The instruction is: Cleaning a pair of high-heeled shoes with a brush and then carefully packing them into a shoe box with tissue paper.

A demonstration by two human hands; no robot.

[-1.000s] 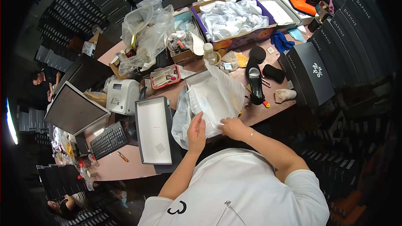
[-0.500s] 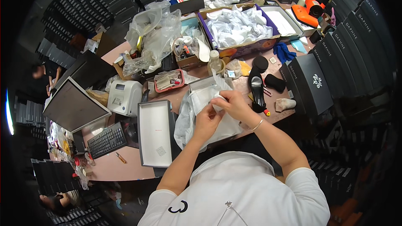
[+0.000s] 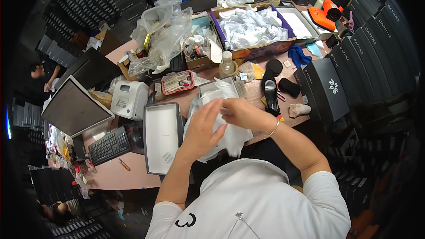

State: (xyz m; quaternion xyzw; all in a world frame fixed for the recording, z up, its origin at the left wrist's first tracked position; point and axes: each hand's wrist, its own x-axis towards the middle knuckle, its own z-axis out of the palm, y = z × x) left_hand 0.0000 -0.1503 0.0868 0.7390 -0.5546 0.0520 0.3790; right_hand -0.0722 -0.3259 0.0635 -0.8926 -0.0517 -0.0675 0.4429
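Where both hands (image 3: 223, 121) meet, white tissue paper (image 3: 230, 137) hides box contents.

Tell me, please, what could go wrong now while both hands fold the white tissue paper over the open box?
The tissue paper hangs over the table edge and might slide or tear as the left hand and right hand pull it. The black shoe and small bottle stand close; an elbow might knock them.

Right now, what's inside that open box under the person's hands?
White tissue paper fills the open box; the left hand and right hand grip it. Anything beneath the paper is covered.
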